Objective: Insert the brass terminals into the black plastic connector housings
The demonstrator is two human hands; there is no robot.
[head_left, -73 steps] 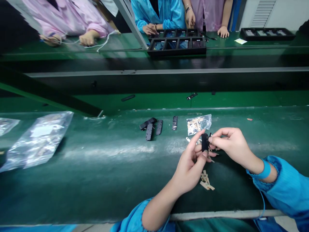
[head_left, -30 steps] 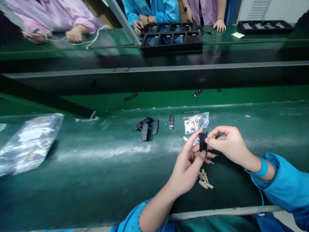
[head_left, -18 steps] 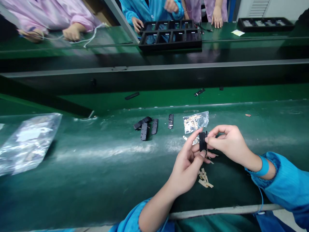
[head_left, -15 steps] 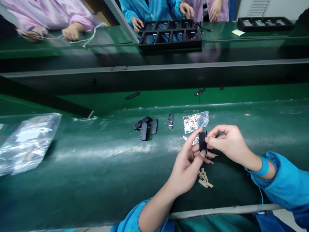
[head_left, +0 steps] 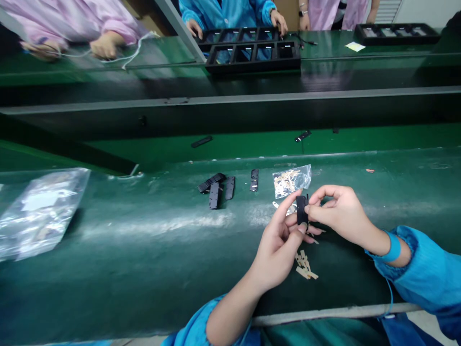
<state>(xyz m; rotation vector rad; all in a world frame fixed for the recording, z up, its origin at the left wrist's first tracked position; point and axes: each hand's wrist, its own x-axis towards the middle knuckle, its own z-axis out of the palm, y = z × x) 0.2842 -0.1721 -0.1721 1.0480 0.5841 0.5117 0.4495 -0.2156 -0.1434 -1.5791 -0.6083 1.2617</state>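
Observation:
My left hand (head_left: pixel 277 250) grips a small black plastic part (head_left: pixel 301 210), holding it upright between thumb and fingers. My right hand (head_left: pixel 333 206) has its thumb and forefinger closed at the part's right edge; whether a smaller piece is pinched there is hidden by the fingertips. Just beyond my hands lies a clear bag (head_left: pixel 291 181) of small cream-coloured strips. Loose cream strips (head_left: pixel 305 265) are scattered below my hands, and a few more are partly covered by my fingers. Left of the bag are a single black part (head_left: pixel 254 180) and a small pile of similar parts (head_left: pixel 214 194).
A large clear plastic bag (head_left: pixel 43 211) lies at the left, near a slanting green post (head_left: pixel 108 161). Several black pieces (head_left: pixel 201 142) rest on the bright green strip behind. Across the raised ledge, co-workers stand by black compartment trays (head_left: pixel 252 67) and a white cable (head_left: pixel 133 55).
My hands and the held part stay almost still. Black pieces on the far green strip have shifted slightly right. The blue-sleeved co-worker's hands moved left; a pink-clothed person behind shifted right.

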